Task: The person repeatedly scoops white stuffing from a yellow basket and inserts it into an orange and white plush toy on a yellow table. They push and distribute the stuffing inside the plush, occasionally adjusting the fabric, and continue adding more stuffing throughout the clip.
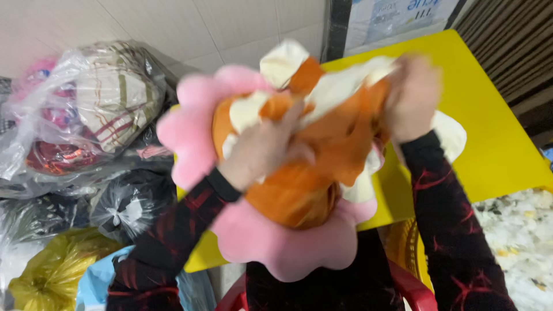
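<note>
Both hands, left hand point(262, 151) and right hand point(412, 98), are clenched on an orange and cream plush cover point(322, 144) held above the yellow table point(495, 132). A pink flower-shaped cushion point(276, 242) lies under it. Beside them, a clear plastic bag point(86, 109) holds more soft toys.

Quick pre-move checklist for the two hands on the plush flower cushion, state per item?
1. Left hand gripping the orange plush: ok.
2. Right hand gripping its top edge: ok, though blurred.
3. Pink petal cushion held above the yellow table: ok.
4. Finger placement on the fabric: cannot tell, motion blur.
5. Plastic bags apart from the cushion: ok.
</note>
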